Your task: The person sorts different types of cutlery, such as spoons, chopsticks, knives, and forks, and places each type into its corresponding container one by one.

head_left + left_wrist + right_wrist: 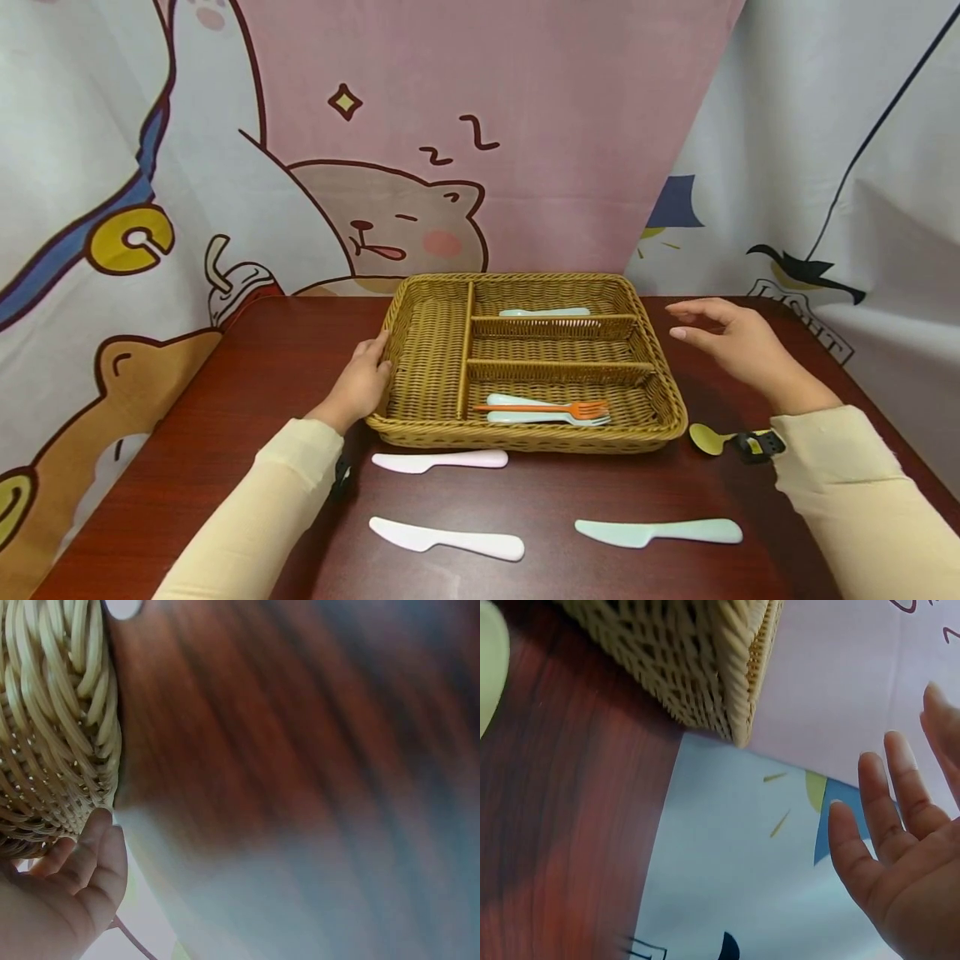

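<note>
A wicker basket (pixel 525 439) with divided compartments sits on the dark red table. My left hand (pixel 361 382) touches its left side, the fingers loosely extended against the outer weave. My right hand (pixel 738 346) hovers off the basket's right side, fingers apart and holding nothing. An orange fork (pixel 585 409) lies over light-blue cutlery (pixel 517 417) in the front right compartment. Another light-blue utensil (pixel 547 312), partly hidden by a divider, is in the back right compartment.
In front of the basket lie a pale pink knife (pixel 442 460), a white knife (pixel 450 540) and a mint-green knife (pixel 660 532). A yellow-green spoon (pixel 707 439) lies near the basket's front right corner, by my right wrist. A printed curtain (pixel 562 125) hangs behind the table.
</note>
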The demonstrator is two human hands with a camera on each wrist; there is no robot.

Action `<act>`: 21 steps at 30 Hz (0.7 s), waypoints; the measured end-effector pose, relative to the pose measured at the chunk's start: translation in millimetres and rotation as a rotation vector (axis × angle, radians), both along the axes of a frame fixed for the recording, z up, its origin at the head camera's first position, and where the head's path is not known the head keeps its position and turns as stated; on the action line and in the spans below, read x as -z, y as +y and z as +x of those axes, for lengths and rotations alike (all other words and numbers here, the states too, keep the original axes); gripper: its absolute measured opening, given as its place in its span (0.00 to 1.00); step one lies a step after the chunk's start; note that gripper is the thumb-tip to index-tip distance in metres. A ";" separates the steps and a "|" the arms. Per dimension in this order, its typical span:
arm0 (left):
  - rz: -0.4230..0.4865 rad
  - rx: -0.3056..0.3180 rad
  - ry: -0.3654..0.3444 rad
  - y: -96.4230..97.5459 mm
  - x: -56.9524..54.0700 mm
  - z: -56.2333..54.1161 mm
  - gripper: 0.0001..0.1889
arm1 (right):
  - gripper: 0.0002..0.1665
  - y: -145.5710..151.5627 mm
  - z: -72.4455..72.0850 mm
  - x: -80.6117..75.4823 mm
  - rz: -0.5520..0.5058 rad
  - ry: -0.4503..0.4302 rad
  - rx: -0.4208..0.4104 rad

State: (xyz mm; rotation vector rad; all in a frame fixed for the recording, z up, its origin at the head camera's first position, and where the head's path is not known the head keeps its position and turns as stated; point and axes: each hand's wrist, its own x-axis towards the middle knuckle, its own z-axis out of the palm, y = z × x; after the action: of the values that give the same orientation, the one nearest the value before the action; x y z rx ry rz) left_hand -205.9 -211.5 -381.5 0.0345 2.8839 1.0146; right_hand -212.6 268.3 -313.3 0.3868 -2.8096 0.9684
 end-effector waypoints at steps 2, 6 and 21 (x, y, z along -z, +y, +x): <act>0.001 0.000 -0.001 0.0 -0.1 -0.2 0.30 | 0.24 4.7 3.5 1.1 0.015 0.005 0.000; 0.005 0.000 -0.009 -0.5 0.2 -1.0 0.30 | 0.25 14.5 9.9 4.8 0.037 -0.023 0.009; -0.005 0.003 -0.006 -1.5 1.1 -1.7 0.30 | 0.24 48.4 28.3 20.7 0.108 -0.042 0.027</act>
State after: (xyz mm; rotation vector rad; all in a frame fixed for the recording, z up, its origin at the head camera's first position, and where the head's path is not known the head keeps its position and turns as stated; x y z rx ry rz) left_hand -207.5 -213.0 -382.6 0.0349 2.8799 1.0051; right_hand -184.3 316.7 -334.1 0.3435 -2.9056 0.8321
